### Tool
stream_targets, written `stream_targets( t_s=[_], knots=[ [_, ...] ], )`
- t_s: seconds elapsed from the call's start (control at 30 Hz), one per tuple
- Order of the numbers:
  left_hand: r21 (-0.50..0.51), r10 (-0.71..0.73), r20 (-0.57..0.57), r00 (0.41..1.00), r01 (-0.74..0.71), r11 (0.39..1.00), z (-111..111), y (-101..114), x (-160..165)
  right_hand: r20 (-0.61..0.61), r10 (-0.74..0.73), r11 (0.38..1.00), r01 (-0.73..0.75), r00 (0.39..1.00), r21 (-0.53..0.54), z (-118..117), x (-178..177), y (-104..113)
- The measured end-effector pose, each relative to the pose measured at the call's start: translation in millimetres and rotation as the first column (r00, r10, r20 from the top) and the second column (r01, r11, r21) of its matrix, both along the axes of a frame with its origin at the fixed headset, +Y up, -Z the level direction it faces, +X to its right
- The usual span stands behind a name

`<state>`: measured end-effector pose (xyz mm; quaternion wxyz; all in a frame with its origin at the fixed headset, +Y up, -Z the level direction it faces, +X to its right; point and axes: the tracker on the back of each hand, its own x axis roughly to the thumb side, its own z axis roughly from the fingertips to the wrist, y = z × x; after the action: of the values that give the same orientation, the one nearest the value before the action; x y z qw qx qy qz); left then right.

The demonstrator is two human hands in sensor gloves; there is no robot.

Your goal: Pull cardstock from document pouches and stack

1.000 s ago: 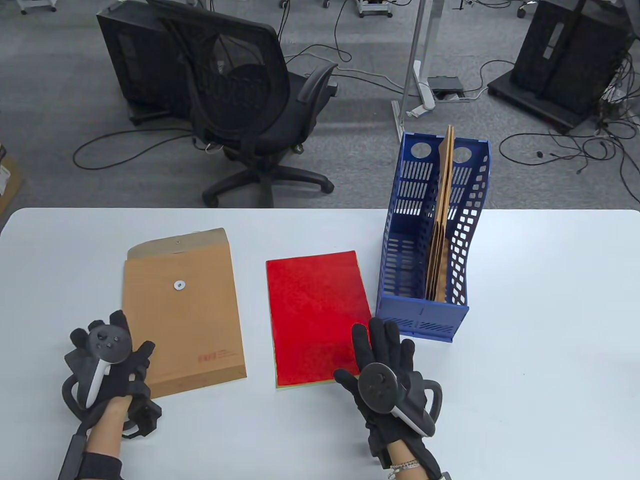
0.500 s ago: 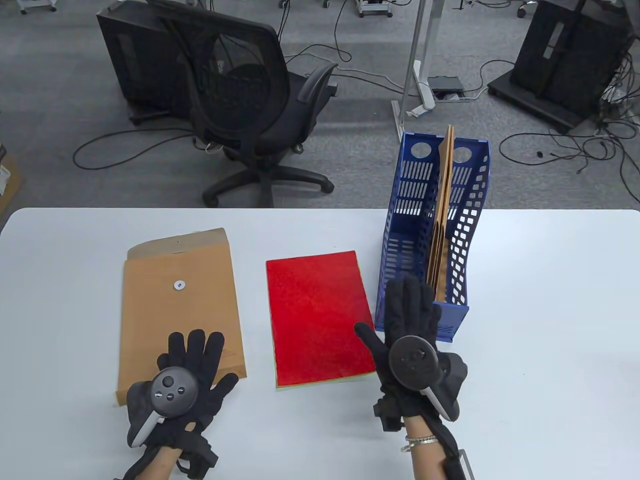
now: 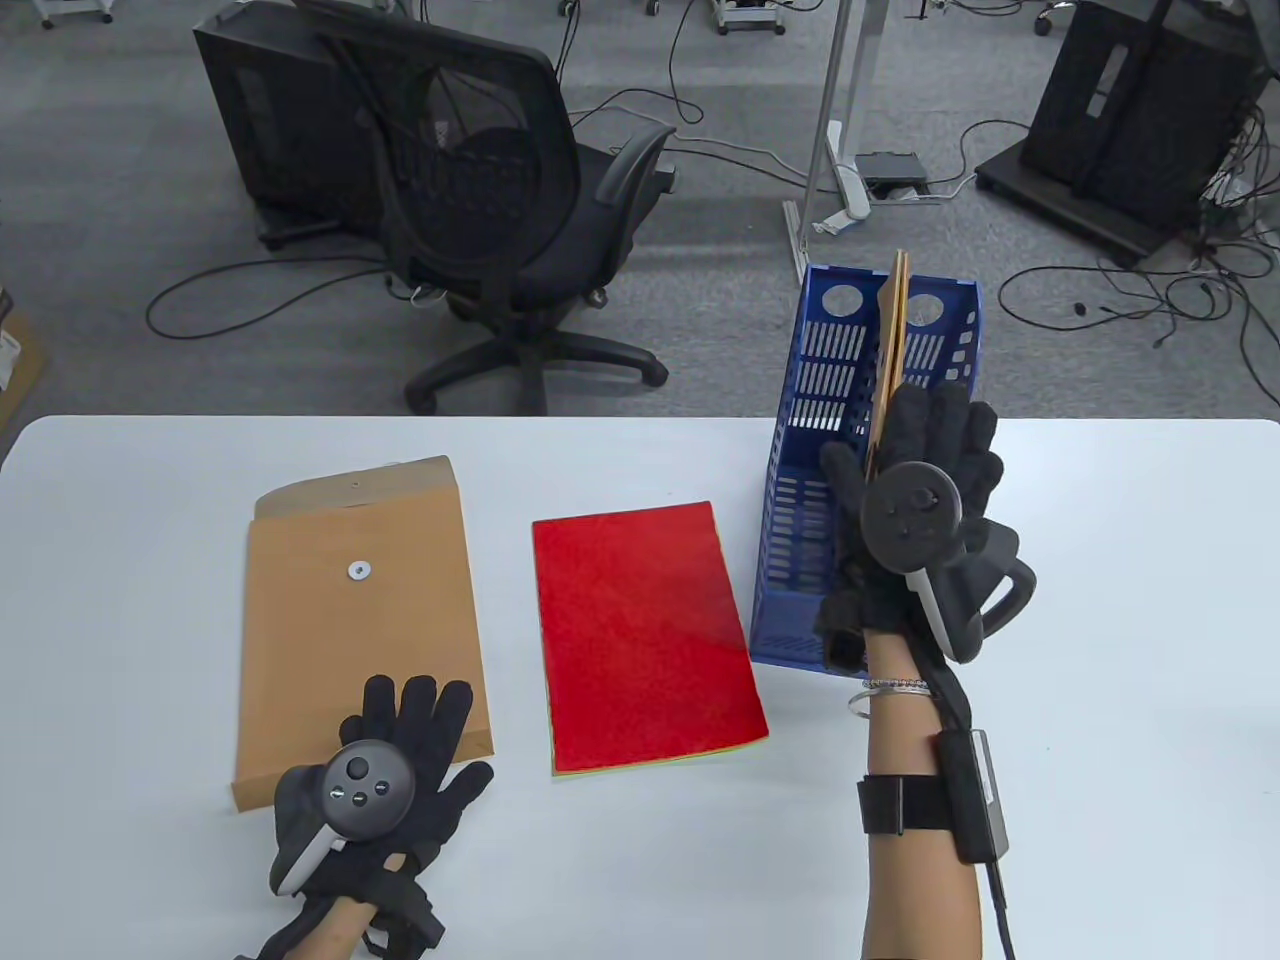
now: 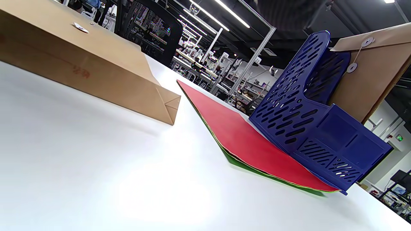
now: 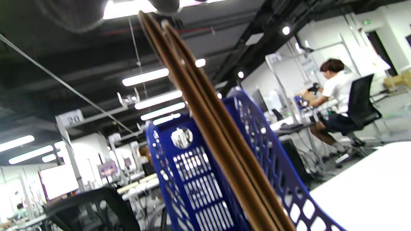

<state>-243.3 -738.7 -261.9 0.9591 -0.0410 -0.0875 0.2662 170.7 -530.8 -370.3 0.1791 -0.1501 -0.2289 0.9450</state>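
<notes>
My right hand is up at the blue file rack, which stands at about two o'clock on the white desk. The thumb sits on one side of the upright brown envelopes in the rack and the fingers on the other, but I cannot tell whether they actually clamp the paper. In the right wrist view the envelope edges run up past the rack's perforated wall.

My left hand lies flat with fingers spread on the near corner of the brown envelope at nine o'clock, pressing it to the desk. The red cardstock lies at the centre, between that envelope and the rack, its near right corner just beside the rack's base. A green sheet shows under it.

Beyond the desk stands a black office chair on grey carpet with loose cables.
</notes>
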Motion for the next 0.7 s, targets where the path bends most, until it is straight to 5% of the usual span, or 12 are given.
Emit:
stream_targets(
  t_s=[0.4,0.57,0.7],
  knots=[
    [-0.021,0.035,0.032,0.999,-0.034,0.999,-1,-3,2,0.088,0.097,0.995,-0.097,0.991,-0.003,-14,-4,-3],
    [-0.042,0.075,0.038,0.996,-0.073,0.996,0,-4,3,0.135,0.103,0.991,-0.113,0.985,0.071,-14,-4,7],
    [-0.039,0.092,0.040,0.995,-0.091,0.995,-1,-3,3,0.131,0.019,0.969,-0.050,0.991,0.240,-8,-7,19]
  ],
)
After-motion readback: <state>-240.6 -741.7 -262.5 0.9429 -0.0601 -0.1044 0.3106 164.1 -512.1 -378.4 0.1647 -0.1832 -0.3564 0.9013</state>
